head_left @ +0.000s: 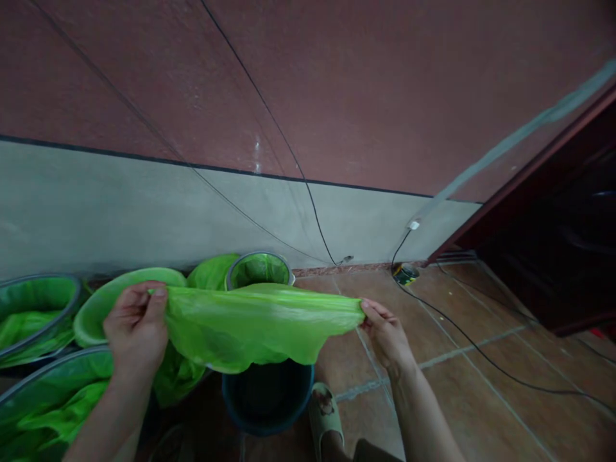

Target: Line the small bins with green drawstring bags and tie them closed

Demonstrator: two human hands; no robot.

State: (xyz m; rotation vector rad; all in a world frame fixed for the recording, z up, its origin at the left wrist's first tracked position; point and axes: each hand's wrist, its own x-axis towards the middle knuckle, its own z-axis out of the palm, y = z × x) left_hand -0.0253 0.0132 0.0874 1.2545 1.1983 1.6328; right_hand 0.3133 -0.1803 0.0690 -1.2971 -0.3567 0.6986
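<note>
Fingers, left hand [137, 327]: pinching one end of the thin bright-green plastic bag [245, 330], held above the dark-blue round bucket [267, 407].
Fingers, right hand [387, 333]: pinching its other end; watching remotely, I'd hold tension even (thin film may tear).
Grey-rimmed round bins [78, 295]: two, green-lined, beside a pale-green round basin [101, 305], crowding my left.
Brown tiled floor [481, 410]: pale-green slipper [327, 420], then thin black cable [529, 386] that could snag feet.

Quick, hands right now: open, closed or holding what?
Left hand: closed, holding one end of the thin, bright-green plastic bag.
Right hand: closed, pinching the bag's other end.
</note>
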